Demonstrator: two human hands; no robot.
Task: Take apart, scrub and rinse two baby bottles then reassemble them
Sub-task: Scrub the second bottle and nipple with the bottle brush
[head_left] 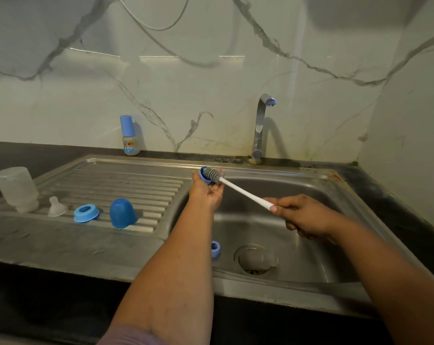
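Observation:
My left hand [207,191] holds a small blue bottle cap [203,176] over the sink's far left corner. My right hand [303,215] grips the white handle of a bottle brush [243,191], whose grey bristle head [212,173] sits in the cap. On the drainboard lie an upturned clear bottle body [16,189], a clear teat [55,207], a blue collar ring [86,213] and a large blue cap [122,213]. Another blue ring [215,248] lies in the basin. A small assembled bottle [129,135] with a blue cap stands by the wall.
The steel sink basin [310,245] has a drain [255,260] with something clear lying over it. The tap [260,128] stands behind the basin with no water running. Marble wall panels close the back and right. A dark counter [49,302] runs along the front.

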